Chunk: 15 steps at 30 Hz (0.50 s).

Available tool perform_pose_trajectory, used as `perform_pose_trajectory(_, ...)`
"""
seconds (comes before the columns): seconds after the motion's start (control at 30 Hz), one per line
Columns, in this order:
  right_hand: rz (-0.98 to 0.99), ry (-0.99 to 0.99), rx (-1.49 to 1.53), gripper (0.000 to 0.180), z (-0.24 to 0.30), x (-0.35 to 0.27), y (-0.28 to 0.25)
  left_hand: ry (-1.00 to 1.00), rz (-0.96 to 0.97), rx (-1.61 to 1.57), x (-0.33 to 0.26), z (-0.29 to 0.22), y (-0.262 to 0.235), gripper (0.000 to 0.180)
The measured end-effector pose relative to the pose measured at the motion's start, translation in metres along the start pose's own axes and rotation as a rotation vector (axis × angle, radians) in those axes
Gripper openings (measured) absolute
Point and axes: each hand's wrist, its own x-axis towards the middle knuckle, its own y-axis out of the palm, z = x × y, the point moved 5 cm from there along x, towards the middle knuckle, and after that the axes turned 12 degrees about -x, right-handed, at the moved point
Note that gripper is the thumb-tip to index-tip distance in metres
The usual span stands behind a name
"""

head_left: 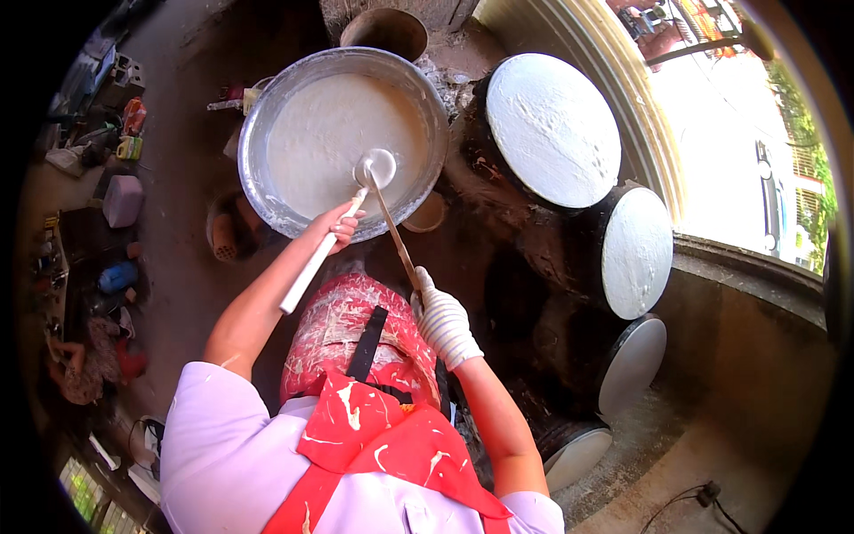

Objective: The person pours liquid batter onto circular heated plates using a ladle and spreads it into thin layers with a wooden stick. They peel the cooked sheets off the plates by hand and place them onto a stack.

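Observation:
My bare left hand point(336, 226) is closed around the white handle of a ladle point(307, 275). The ladle's round bowl is over the white batter point(342, 120) near the front of a wide metal basin point(255, 178). In a striped, pale knitted glove, my right hand point(441, 322) grips a long, thin wooden stick point(395, 233). The stick's far end meets the ladle's bowl; whether it presses against it or only overlaps it in view, I cannot tell. Batter coats the basin's inner wall.
Several dark drums with round tops curve along the right. A far top point(553, 129) and a second top point(639, 254) are white; a smaller top point(633, 365) is greyer. Behind the basin stands a round vessel point(387, 32). Clutter and another person point(82, 374) are at left.

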Motion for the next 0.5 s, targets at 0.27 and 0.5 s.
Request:
perform_pose_trajectory(0.27, -0.681, -0.279, 0.512, 0.05, 0.014, -0.117, -0.093, 0.513, 0.373, 0.554, -0.215, 0.052, 0.183, 0.044)
perform_pose_trajectory(0.5, -0.626, -0.208, 0.832, 0.043, 0.037, -0.111, -0.073, 0.651, -0.03, 0.765, -0.152, 0.005, 0.107, 0.034)
